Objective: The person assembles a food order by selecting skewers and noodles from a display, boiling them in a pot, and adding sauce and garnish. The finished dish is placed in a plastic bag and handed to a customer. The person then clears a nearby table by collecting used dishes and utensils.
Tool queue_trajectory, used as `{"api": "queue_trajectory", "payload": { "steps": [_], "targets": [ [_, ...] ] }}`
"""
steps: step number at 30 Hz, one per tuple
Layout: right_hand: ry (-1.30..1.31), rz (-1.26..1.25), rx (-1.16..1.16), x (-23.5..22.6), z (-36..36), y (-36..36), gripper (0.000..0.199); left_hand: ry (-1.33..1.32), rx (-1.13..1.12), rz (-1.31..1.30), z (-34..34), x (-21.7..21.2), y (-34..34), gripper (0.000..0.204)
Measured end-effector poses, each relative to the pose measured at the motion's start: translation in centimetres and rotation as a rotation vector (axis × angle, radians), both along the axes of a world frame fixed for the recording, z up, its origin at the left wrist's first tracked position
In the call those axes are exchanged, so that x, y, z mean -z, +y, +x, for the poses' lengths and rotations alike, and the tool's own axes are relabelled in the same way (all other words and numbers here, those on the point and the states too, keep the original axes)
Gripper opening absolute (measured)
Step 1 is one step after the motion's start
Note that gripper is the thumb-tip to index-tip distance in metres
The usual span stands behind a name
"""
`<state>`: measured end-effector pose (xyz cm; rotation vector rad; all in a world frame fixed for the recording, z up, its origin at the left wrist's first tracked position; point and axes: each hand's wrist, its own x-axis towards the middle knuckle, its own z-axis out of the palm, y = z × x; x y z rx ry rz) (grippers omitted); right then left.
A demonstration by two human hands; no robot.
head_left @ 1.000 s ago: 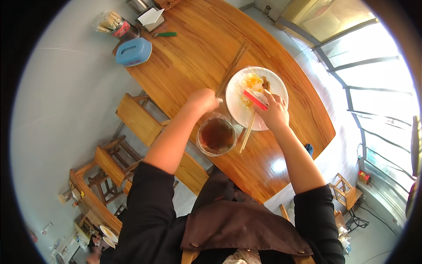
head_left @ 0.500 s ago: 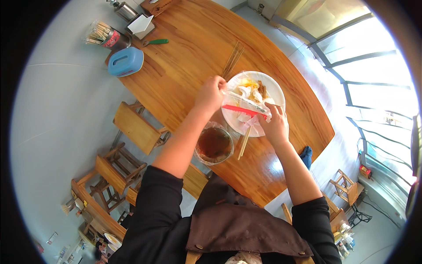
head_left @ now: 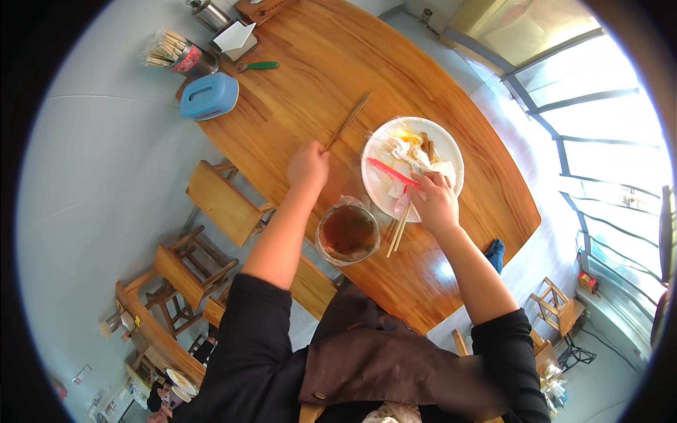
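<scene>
Now reaching the left hand [head_left: 308, 166] off the plate [head_left: 448, 144] to clench the far chopsticks [head_left: 348, 121], right hand [head_left: 436, 202] gripping crumpled tissue [head_left: 405, 201]; lifting both sticks together, level.

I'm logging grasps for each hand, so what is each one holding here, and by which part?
The left hand grips a pair of wooden chopsticks by their near end. The right hand holds crumpled tissue at the white plate's near rim; its exact hold is unclear.
</scene>
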<state>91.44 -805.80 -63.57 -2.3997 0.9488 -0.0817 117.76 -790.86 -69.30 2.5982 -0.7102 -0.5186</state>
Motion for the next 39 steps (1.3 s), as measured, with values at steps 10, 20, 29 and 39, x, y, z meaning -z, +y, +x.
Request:
{"api": "queue_trajectory", "payload": {
  "steps": [10,20,29,39],
  "targets": [
    [-0.125,0.135,0.227,-3.5,-0.9,-0.2,0.035,-0.187,-0.180,-0.092,-5.5,0.7,15.4,0.017],
    [-0.234,0.267,0.408,-4.5,-5.9,1.3,0.026,-0.110,0.268,-0.455,-5.8,-7.7,6.4,0.011],
    [-0.291,0.275,0.427,-4.1,-9.0,3.5,0.023,-0.177,0.599,-0.404,-7.7,-5.6,-5.1,0.013],
    [0.024,1.144,0.323,-0.8,-6.9,14.7,0.039,0.386,-0.368,-0.335,-9.0,-3.4,12.5,0.035]
  ]
}}
